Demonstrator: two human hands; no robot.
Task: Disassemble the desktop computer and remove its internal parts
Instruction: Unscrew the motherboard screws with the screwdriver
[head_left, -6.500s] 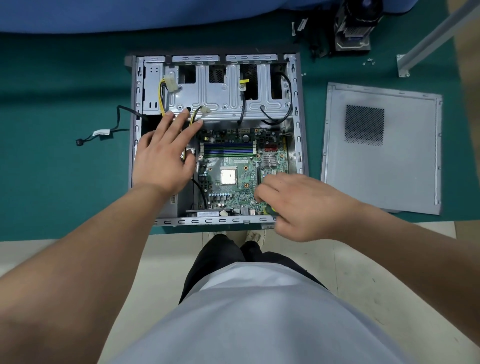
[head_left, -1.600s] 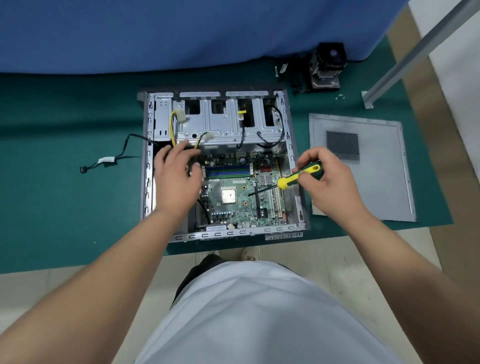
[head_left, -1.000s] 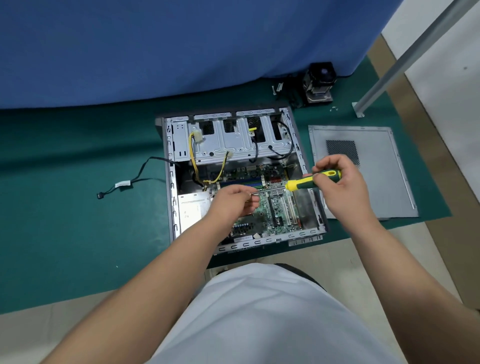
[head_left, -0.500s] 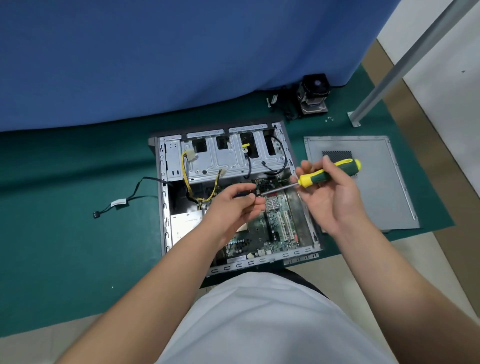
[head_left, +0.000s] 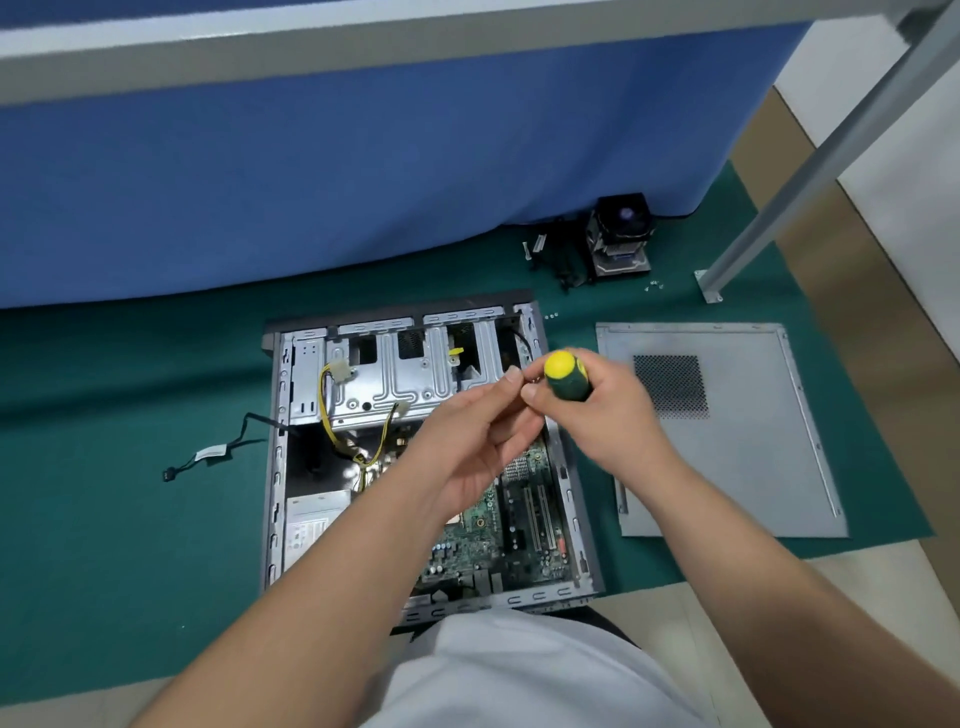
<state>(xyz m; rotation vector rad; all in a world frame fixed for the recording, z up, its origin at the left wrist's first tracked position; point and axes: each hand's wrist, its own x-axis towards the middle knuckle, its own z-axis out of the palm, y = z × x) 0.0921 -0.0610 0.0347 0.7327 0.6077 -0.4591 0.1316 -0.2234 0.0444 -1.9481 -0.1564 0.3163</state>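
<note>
Desktop computer case (head_left: 275, 467) lies on its side on the green mat (head_left: 104, 519) of the tabletop, its open side up, directly in front of the person. It is a box of thin pressed sheet steel, stiff and probably rather heavy, with folded edges that may be sharp; I think it is best held by the outer frame rails. The removed side panel (head_left: 737, 467) lies flat just beside it on the right, grey, with a square perforated vent. Inside, the drive cage (head_left: 395, 379) is ribbed bare metal. Below it sits the green motherboard (head_left: 519, 530), flat, rigid but fragile, so I would take it only by its edges, never by the slots or chips. Yellow and black cables (head_left: 327, 410) are soft and should be pulled at the plugs. The right hand (head_left: 597, 415) is closed around the screwdriver (head_left: 566, 382), whose green handle with yellow cap looks rubbery. The left hand (head_left: 478, 441) is half curled, fingertips touching near the handle; whether it pinches the shaft I cannot tell.
</note>
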